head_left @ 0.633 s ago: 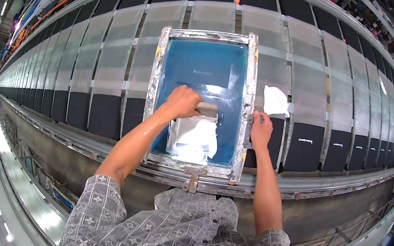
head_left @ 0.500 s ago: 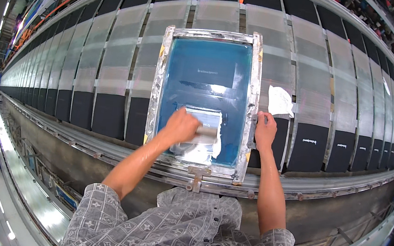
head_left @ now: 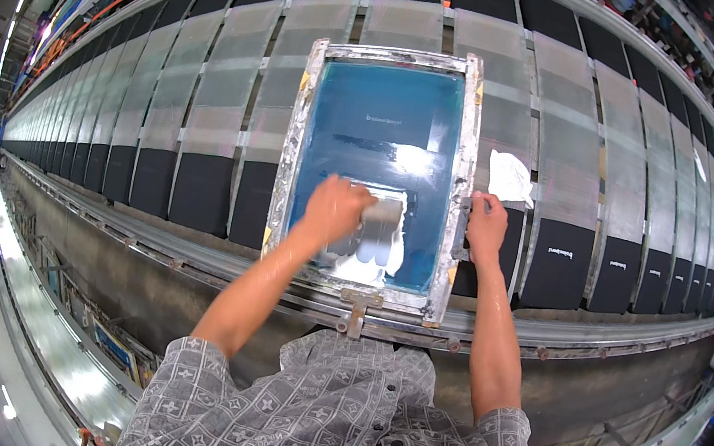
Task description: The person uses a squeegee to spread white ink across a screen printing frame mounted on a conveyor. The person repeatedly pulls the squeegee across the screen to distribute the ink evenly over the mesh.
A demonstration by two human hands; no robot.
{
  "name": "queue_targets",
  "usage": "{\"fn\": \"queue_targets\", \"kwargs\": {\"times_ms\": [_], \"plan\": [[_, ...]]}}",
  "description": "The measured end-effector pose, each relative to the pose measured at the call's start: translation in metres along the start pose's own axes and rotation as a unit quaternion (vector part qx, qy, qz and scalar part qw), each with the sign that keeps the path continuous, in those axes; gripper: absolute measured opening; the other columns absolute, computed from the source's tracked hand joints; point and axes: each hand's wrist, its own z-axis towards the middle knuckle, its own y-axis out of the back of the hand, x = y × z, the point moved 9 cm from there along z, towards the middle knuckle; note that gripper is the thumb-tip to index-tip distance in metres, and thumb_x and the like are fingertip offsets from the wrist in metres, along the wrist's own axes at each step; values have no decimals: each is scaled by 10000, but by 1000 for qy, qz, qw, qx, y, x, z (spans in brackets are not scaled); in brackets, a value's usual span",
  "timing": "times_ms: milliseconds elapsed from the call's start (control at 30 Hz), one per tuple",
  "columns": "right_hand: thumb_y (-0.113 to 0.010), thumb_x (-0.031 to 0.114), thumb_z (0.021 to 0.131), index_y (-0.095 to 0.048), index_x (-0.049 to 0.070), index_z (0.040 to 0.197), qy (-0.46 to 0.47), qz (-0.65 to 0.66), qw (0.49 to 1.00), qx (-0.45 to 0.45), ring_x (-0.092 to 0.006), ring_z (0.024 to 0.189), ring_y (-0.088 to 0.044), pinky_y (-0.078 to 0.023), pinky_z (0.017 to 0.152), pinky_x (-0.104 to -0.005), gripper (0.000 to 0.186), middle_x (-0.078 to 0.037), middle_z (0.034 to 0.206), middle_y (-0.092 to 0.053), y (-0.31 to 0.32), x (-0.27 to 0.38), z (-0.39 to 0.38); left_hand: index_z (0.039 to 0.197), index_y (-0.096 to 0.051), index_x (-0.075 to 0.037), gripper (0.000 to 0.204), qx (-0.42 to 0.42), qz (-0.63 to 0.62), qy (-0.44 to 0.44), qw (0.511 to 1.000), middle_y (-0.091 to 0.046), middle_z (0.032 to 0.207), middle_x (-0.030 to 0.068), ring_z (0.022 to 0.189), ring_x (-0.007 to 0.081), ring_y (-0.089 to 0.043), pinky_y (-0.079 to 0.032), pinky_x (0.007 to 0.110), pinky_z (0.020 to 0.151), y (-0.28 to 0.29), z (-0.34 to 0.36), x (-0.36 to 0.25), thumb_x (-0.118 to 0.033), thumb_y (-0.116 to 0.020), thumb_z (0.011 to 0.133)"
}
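Note:
A screen printing frame (head_left: 466, 156) with whitish, ink-smeared rails and a blue mesh (head_left: 382, 92) lies in front of me over the row of boards. My left hand (head_left: 334, 213) is closed around a squeegee (head_left: 383, 212), whose blade rests on the near half of the mesh. White ink (head_left: 360, 270) lies in a patch below the blade, thick along its right and near edges. My right hand (head_left: 487, 227) grips the frame's right rail with bent fingers, at a small dark piece on its outer side. A small pale design shows in the mesh's far half.
Long boards bearing dark fabric panels (head_left: 557, 264) run to both sides, several with a white print at right. A crumpled white cloth (head_left: 510, 178) lies beyond my right hand. A metal rail (head_left: 522, 334) with a clamp (head_left: 359, 311) runs along the near edge.
My left hand and the squeegee have moved a little away from me, leaving streaks in the white ink. My right hand stays at the frame's right rail. The whole view has shifted slightly.

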Motion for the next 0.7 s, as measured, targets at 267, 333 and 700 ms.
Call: {"fn": "queue_targets", "kwargs": {"times_ms": [267,333,700], "plan": [[-639,274,910,-684,27,951,39,34,998,-38,-269,723,-660,-494,707,-396,254,-170,773,-686,-38,47,-24,1072,-652,-77,398,-45,3,43,998,-665,1049,28,802,225,-568,-405,379,746,38,-127,-13,-34,-634,677],[-635,268,910,-680,27,932,77,44,995,-46,-280,802,-679,-505,750,-395,246,-159,859,-706,-74,61,-47,1034,-657,-94,388,-19,11,34,999,-670,1019,21,830,226,-581,-403,391,762,41,-135,30,-41,-664,649],[-630,237,909,-643,48,937,77,96,992,-29,-451,767,-635,-494,656,-484,192,-241,768,-647,-157,107,-97,934,-691,-102,404,24,-51,50,997,-673,918,35,858,251,-593,-405,389,801,63,-163,114,-61,-797,546]]}}
